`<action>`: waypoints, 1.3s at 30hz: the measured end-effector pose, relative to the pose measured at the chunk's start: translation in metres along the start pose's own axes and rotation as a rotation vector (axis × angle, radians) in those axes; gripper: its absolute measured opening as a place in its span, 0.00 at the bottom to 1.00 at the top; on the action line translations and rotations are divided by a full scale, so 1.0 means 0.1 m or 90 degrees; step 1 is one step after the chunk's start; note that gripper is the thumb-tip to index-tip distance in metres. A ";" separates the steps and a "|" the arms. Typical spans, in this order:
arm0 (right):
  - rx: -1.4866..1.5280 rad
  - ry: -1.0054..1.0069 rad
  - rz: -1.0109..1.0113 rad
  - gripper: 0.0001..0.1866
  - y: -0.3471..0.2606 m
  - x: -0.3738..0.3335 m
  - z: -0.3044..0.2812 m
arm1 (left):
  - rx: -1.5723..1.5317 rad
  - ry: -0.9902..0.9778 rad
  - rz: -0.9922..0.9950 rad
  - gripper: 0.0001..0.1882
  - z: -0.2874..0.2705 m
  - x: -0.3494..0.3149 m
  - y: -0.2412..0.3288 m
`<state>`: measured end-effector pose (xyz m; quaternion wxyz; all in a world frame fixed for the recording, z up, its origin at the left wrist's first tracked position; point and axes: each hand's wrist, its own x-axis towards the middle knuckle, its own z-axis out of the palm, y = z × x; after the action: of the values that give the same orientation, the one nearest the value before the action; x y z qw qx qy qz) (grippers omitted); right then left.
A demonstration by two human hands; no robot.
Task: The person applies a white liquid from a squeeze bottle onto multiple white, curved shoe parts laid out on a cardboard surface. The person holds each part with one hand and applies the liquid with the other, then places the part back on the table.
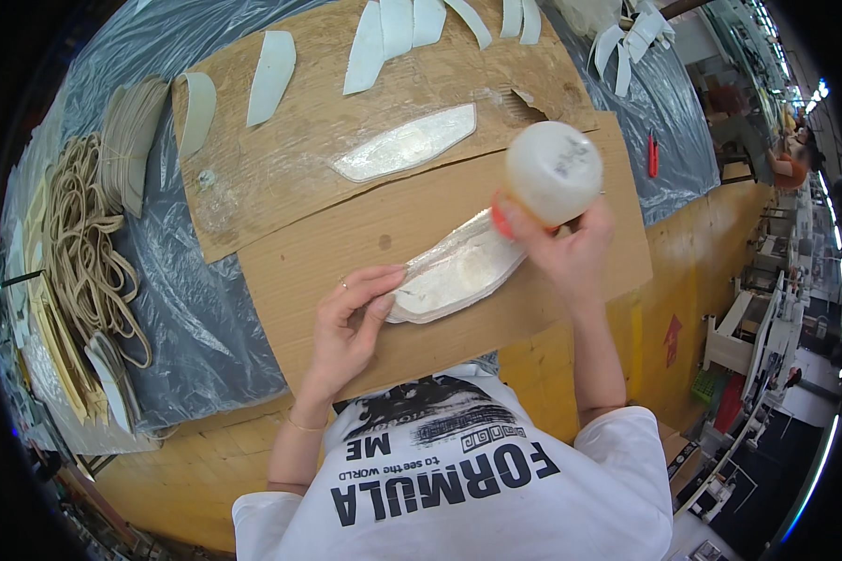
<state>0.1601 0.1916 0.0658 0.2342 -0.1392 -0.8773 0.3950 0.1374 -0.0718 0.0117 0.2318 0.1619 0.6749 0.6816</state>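
At the table's left edge lay a tangle of tan straps (84, 252) beside stacked pale pieces (133, 140), all on a grey plastic sheet (196, 318) that covered the table (206, 458). Two cardboard sheets (290, 271) overlapped on the plastic near the middle of the table. Along the far edge of the upper cardboard ran a row of white strips (273, 77), and below them lay a white insole (405, 143), flat and apart from both hands.

On the near cardboard, the left hand (351, 323) pressed its fingertips (388, 285) on the left end of a second insole (458, 273), pinning it flat rather than gripping it. The right hand (571, 248) was clenched around a cloudy plastic bottle (552, 171), tipped so its orange nozzle (502, 222) touched the insole's right end.

Further right, a red tool (653, 154) lay on the plastic near the table's right edge.
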 end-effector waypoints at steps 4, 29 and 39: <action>0.029 0.129 0.077 0.23 0.25 0.13 -0.16 | -0.051 0.010 0.006 0.12 0.01 0.01 -0.03; -0.053 0.059 -0.014 0.21 -0.44 -0.10 -0.08 | -0.143 0.042 0.015 0.15 -0.02 -0.12 -0.11; -0.045 -0.118 -0.183 0.29 -0.74 -0.54 0.54 | -0.197 0.032 -0.031 0.13 -0.05 -0.15 -0.16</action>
<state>0.1735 0.0872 0.0745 0.2014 0.0168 -0.9193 0.3377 0.1487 -0.0842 -0.0027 0.2534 0.0903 0.5711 0.7756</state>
